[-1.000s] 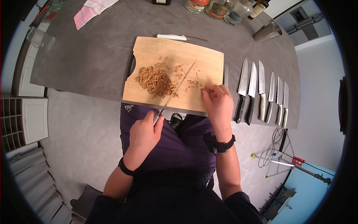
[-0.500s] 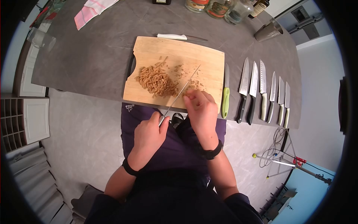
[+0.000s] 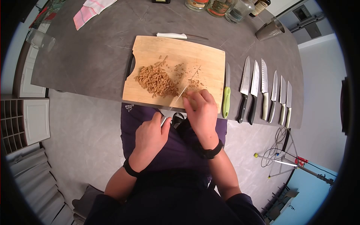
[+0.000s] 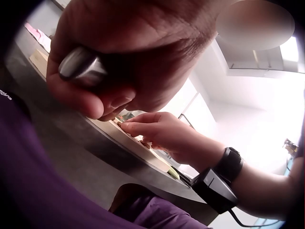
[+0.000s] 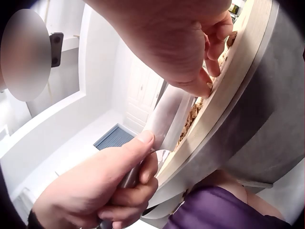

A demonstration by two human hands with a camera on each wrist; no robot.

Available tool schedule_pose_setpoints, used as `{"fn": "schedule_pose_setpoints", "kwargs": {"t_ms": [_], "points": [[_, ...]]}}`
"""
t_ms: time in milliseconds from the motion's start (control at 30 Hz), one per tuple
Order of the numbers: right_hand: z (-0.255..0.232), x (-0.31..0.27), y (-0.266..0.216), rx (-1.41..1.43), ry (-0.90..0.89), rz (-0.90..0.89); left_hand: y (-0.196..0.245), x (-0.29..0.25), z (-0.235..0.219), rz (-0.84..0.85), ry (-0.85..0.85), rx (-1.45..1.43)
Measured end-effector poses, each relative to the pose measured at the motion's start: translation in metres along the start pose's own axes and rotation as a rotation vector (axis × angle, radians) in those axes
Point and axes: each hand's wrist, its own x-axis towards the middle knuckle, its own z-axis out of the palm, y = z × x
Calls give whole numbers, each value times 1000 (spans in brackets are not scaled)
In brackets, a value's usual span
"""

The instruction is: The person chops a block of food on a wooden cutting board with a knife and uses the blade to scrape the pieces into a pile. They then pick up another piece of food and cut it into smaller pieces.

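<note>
Curled round the handle, my left hand (image 3: 151, 135) holds a long knife (image 3: 182, 91), its blade slanting up and right over the cutting board (image 3: 180, 48). Just right of the blade, my right hand (image 3: 202, 118) has its fingertips bent down at the board's near edge, pinching what seems a small brown piece, mostly hidden by the fingers. A heap of chopped brown pieces (image 3: 155, 80) lies left of the blade, with crumbs on both sides of it. In the right wrist view, the left hand (image 5: 105, 186) grips the dark handle below the right hand (image 5: 176, 47).
Beyond the board lies a white-handled knife (image 3: 171, 35). To its right are a green-handled knife (image 3: 227, 101) and a row of several knives (image 3: 264, 75). Farther back stand a metal cup (image 3: 270, 29) and bottles (image 3: 217, 7); a pink cloth (image 3: 90, 13) lies far left.
My right hand has moved left along the board's near edge to beside the blade, uncovering the green-handled knife. My left hand and its knife have shifted slightly right.
</note>
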Motion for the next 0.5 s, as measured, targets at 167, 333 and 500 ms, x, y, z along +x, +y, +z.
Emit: {"fn": "schedule_pose_setpoints", "kwargs": {"t_ms": [167, 333, 500], "points": [[5, -1, -4, 9, 11, 1, 4, -2, 1, -4, 21, -13], [5, -1, -6, 10, 13, -5, 6, -3, 3, -7, 14, 30], [8, 0, -8, 21, 22, 9, 11, -4, 0, -19, -19, 69]]}}
